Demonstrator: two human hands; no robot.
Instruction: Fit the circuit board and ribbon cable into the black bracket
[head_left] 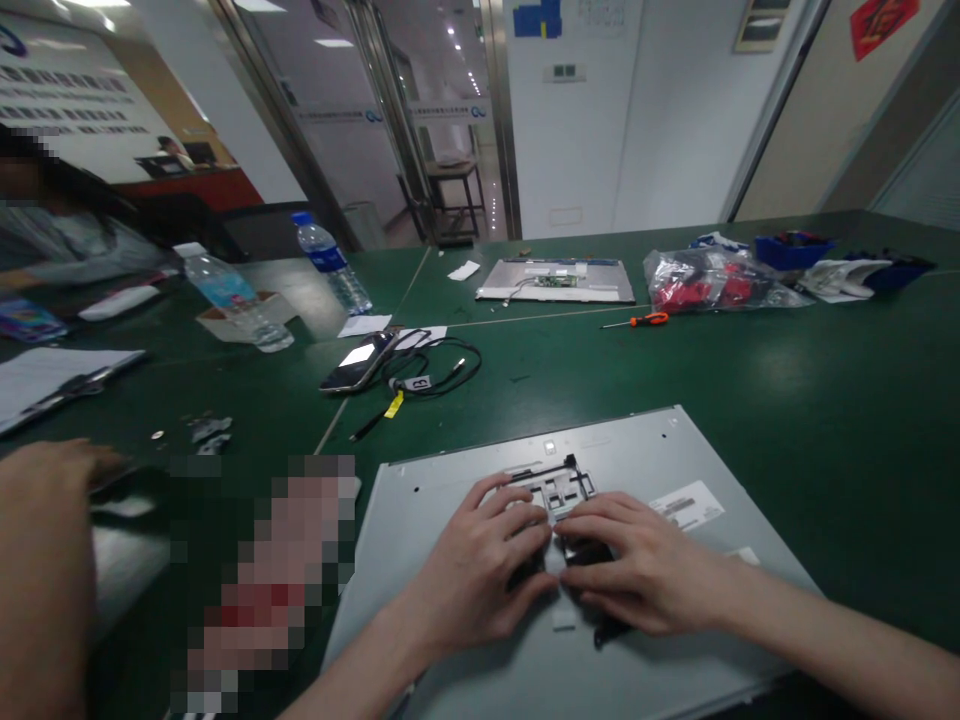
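Observation:
A grey metal panel (660, 450) lies flat on the green table (787, 370) in front of me. Both hands rest on its middle, fingertips meeting. My left hand (480, 570) has its fingers curled down on a small black part (525, 572) near a cut-out bracket (559, 485). My right hand (637, 565) presses on a black part (585, 550) beside it, fingers together. A white label (686, 505) is stuck on the panel to the right of my hands.
Another person's arm (45, 560) reaches in at the left. A phone (358, 362), black cable (435, 370), two water bottles (330, 262), a clipboard (52, 385), an orange-handled screwdriver (637, 321), a second panel (559, 281) and bagged parts (712, 278) lie farther back.

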